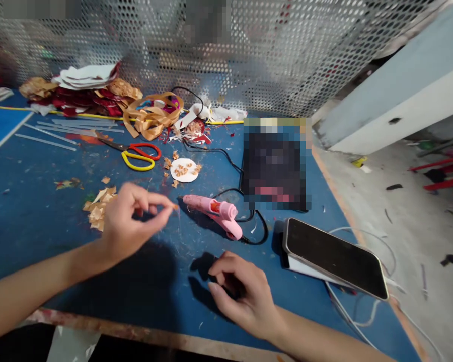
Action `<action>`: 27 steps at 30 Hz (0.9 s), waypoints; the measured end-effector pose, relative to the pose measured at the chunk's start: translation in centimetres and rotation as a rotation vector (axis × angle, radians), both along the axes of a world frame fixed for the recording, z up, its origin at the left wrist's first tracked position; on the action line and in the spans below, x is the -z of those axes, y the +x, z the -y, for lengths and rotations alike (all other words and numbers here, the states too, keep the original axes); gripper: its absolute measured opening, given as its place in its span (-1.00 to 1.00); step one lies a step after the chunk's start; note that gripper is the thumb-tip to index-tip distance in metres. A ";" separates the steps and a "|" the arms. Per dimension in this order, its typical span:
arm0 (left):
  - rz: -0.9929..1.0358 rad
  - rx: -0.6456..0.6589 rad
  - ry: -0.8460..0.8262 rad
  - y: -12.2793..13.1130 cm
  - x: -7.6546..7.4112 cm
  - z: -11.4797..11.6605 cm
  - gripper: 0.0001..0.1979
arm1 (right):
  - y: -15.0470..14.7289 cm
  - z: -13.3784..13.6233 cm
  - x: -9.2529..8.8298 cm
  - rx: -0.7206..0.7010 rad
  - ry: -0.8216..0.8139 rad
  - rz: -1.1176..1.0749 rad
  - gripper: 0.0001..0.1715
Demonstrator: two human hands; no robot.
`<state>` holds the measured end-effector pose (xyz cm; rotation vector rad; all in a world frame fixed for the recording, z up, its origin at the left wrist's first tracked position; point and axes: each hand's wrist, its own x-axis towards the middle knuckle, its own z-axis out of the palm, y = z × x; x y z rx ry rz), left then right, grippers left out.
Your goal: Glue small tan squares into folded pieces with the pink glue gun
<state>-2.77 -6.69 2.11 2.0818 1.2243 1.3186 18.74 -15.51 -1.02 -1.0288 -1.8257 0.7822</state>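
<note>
Between thumb and index finger, my left hand (136, 216) pinches a tiny orange-brown piece (175, 206), just left of the nozzle of a pink glue gun (211, 211). The glue gun lies on its side on the blue table. Nearer the front edge, my right hand (241, 291) hovers with curled fingers, thumb and index tips apart, holding nothing. Beyond the glue gun is a white oval disc (184, 170) with small tan pieces on and around it. A pile of tan scraps (98, 208) lies partly behind my left hand.
Scissors (136, 154) with red and yellow handles lie at the back left, near clear glue sticks (79, 124). Tan ribbon (151, 115) and scraps line the perforated metal screen (196, 55). At right are a phone (335, 256), white cables and a dark, blurred-out object (274, 166).
</note>
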 end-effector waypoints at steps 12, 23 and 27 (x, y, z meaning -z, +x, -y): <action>-0.600 -0.029 -0.051 -2.1 3.4 -5.7 -0.83 | -0.6 0.1 0.2 -0.060 -0.058 0.143 -0.86; -0.993 0.098 0.302 -3.1 2.4 -4.7 -0.87 | -0.9 0.0 0.3 -0.062 0.041 0.168 -0.83; -1.045 0.038 0.375 -3.5 2.2 -4.8 -0.87 | -0.9 0.1 0.3 -0.071 0.050 0.188 -0.83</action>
